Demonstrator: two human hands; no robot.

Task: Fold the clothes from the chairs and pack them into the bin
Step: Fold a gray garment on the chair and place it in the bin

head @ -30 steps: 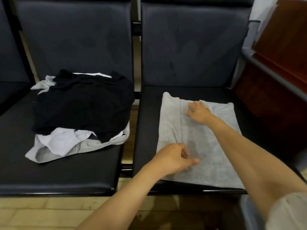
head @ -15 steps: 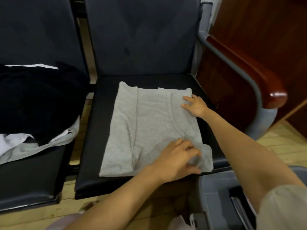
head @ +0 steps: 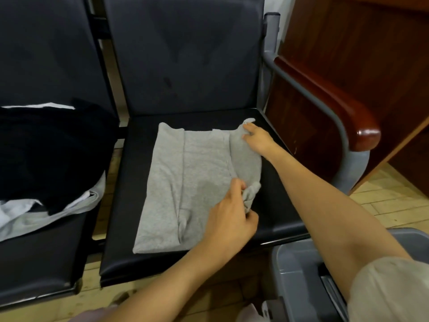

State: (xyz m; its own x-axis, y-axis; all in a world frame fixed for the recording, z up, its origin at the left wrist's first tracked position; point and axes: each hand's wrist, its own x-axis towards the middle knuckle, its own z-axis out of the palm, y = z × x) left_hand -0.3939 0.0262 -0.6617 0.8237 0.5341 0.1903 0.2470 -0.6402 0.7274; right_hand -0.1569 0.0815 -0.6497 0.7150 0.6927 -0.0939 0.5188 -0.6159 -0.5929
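Note:
A light grey garment (head: 192, 180) lies partly folded on the black seat (head: 139, 228) of the right-hand chair. My left hand (head: 232, 219) pinches a bunched near-right corner of it, lifted off the seat. My right hand (head: 257, 138) holds the far-right corner, with the right edge raised and rolled inward between the two hands. On the left chair rests a heap of clothes: a black garment (head: 51, 154) over white and pale grey ones (head: 27, 214). The grey bin (head: 299, 282) stands on the floor at lower right, partly hidden by my right arm.
A grey metal armrest with a dark red wooden cap (head: 348, 117) borders the right chair. Behind it stands brown wooden furniture (head: 362, 43). A gap (head: 111, 173) separates the two seats. Pale wooden floor (head: 390, 201) shows at right and below.
Both hands have gone from resting flat on the grey garment to gripping its right-side corners, and the right edge is lifted and turned inward. The view has moved closer.

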